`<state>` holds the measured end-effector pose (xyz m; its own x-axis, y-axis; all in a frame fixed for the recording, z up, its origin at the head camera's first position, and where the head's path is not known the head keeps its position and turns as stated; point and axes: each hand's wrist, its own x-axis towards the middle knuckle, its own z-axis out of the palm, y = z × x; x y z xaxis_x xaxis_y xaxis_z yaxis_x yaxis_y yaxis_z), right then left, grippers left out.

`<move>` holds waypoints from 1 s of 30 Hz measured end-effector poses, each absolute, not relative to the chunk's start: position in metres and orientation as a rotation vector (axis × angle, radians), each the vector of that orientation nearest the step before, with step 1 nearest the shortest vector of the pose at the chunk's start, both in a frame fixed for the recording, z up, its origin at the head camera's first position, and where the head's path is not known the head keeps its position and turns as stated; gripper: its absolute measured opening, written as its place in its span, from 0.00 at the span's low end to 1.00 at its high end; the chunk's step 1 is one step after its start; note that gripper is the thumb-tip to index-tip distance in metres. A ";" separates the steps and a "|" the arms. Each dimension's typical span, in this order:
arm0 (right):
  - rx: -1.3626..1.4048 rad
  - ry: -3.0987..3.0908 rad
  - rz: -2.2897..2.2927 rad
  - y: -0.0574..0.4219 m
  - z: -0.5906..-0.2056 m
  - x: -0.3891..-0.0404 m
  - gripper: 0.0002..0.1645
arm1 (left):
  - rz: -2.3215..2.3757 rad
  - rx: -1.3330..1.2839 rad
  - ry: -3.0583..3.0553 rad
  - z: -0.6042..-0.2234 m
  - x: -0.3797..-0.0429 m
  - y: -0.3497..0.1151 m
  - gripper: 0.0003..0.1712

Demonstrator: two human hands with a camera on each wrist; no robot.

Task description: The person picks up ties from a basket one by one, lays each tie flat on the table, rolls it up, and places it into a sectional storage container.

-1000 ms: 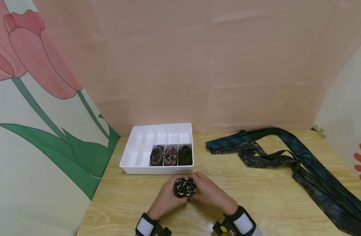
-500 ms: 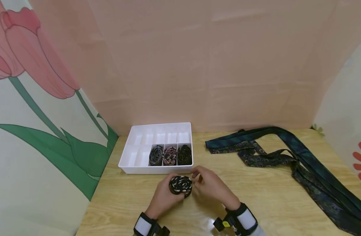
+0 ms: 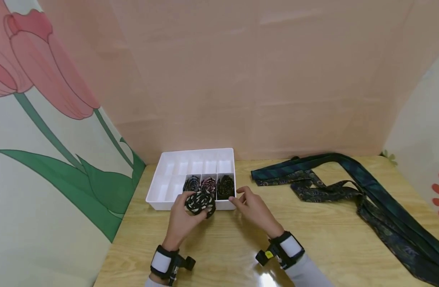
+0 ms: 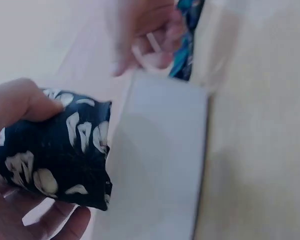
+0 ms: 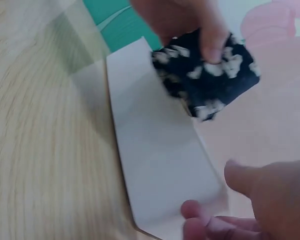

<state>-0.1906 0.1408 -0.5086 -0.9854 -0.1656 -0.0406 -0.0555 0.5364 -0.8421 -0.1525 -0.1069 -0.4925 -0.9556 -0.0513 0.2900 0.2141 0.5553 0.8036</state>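
My left hand (image 3: 180,223) grips a rolled necktie (image 3: 198,202), black with white marks, just over the front edge of the white compartment tray (image 3: 162,206). In the left wrist view its thumb lies across the top of the roll and the fingers curl beneath. Three rolled ties stand in the tray's front row: a greyish one (image 3: 192,182), a pinkish one (image 3: 209,184) and a dark one (image 3: 225,187). The held roll partly covers the first two. At the tray's front right corner is my right hand (image 3: 254,211), fingers loosely bent, holding nothing; whether it touches the tray cannot be told.
Unrolled ties, one dark green (image 3: 352,169) and one dark patterned (image 3: 323,194), stretch along the right side of the wooden table (image 3: 233,255). A pinkish backdrop (image 3: 258,79) rises behind the tray, with a tulip-printed panel (image 3: 61,167) at left.
The left hand has carried the rolled tie forward and left to the tray's front edge. My right hand has let go of the roll and moved forward to the tray's right corner.
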 end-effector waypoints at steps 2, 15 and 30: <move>-0.198 2.647 -1.470 0.139 -0.510 -0.193 0.28 | -1.380 -0.089 -2.486 -0.486 -0.158 -0.113 0.33; -0.177 2.556 -1.535 0.130 -0.508 -0.195 0.19 | -1.250 0.178 -2.251 -0.479 -0.205 -0.151 0.33; -0.169 2.524 -1.579 0.127 -0.514 -0.193 0.21 | -0.978 0.340 -2.336 -0.511 -0.205 -0.148 0.33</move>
